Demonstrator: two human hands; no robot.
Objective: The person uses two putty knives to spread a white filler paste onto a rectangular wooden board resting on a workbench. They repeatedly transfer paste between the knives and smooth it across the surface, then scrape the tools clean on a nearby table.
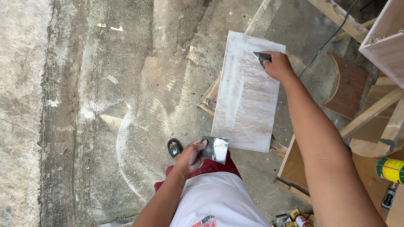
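Concrete yard; R hand (277, 66) scraper (261, 58) on board (248, 101).

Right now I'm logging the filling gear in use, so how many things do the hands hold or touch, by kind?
Scrapers: 1, small dark scraper in the right hand
Putty plates: 1, square plate in the left hand
Boards: 1, whitened board
Total: 3

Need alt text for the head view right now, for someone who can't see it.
Seen from above, a person's right hand presses a small dark scraper onto a white-smeared board over a concrete floor. The left hand holds a flat plate carrying white paste.
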